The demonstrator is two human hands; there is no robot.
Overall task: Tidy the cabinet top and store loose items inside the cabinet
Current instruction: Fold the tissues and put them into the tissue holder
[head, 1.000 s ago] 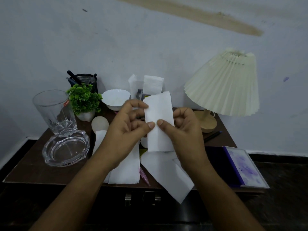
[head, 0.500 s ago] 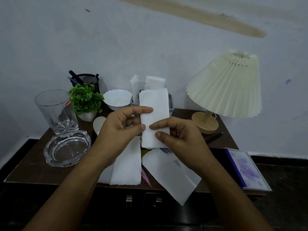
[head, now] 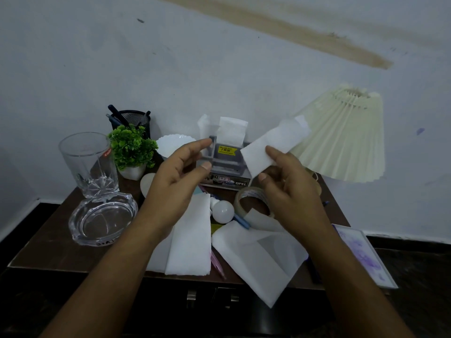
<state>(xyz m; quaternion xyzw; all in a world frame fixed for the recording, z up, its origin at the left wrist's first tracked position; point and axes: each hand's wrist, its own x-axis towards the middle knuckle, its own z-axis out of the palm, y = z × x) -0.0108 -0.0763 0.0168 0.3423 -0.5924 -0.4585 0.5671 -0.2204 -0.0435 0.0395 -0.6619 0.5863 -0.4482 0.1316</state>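
Right hand [head: 288,189] pinches one folded tissue [head: 271,147] between thumb and forefinger. The tissue is white, soft and rectangular, held in the air above the surface, in front of the lamp shade [head: 341,137], which is cream and pleated.

Left hand [head: 175,181]: fingers apart, loosely curved, holding nothing.

Surface [head: 44,245]: dark brown wood cabinet top against a pale, stained wall [head: 219,69].

On it:
- two flat tissue sheets [head: 190,240] at the front edge, one overhanging
- two clear glass pieces: a cut tumbler [head: 87,162] and a round ashtray [head: 102,218]
- one white bulb [head: 222,211]
- one clear tape roll [head: 251,198]
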